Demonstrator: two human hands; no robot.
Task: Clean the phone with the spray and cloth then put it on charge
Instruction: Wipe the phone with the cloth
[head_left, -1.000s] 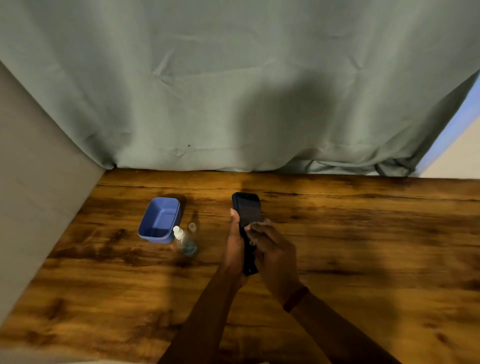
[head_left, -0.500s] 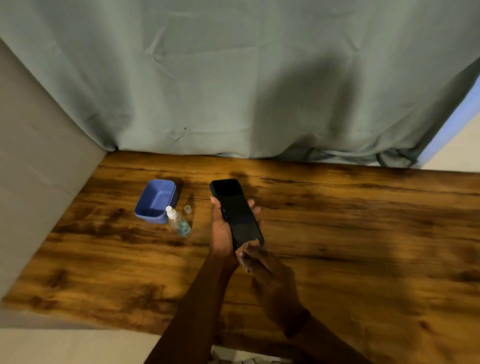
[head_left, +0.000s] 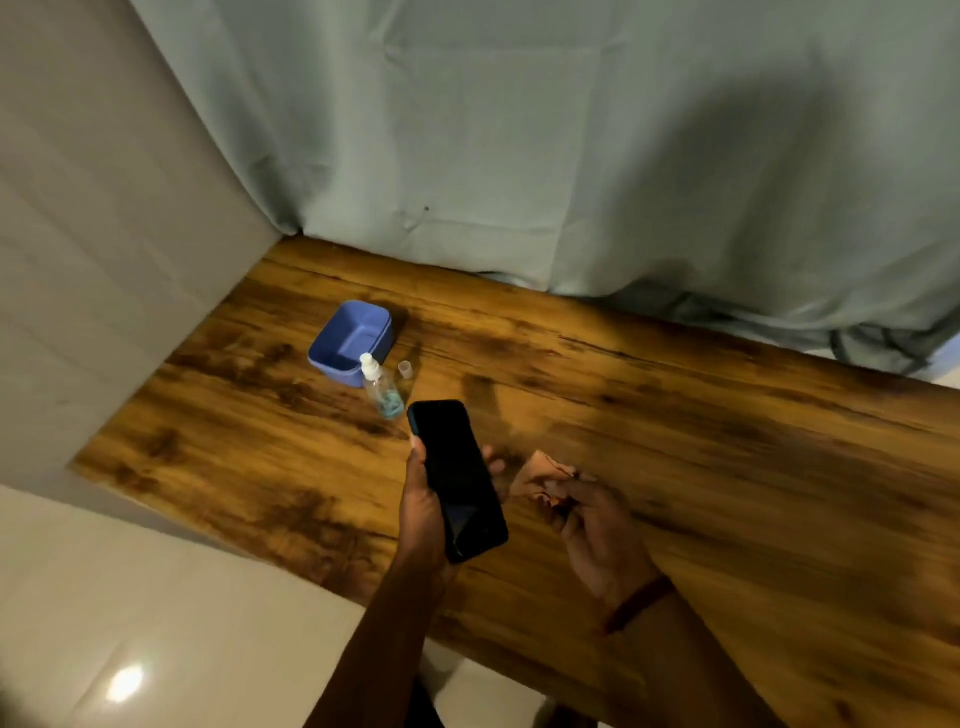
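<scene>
Fingers of the left hand (head_left: 423, 512) wrap the black slab phone (head_left: 457, 478), screen up, above the wooden surface (head_left: 727, 467). Right of the phone, the right hand (head_left: 597, 530) pinches a small pinkish cloth (head_left: 540, 475). Beyond the phone stands a clear spray bottle (head_left: 383, 392).

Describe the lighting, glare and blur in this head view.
Head view: dim, warm light; a broad shadow darkens the grey-green curtain; a bright glare spot on the pale glossy floor; the right hand and its small pinkish cloth are motion-blurred; the black phone in the left hand stays sharper; wide-angle tilt skews the wooden table.
</scene>
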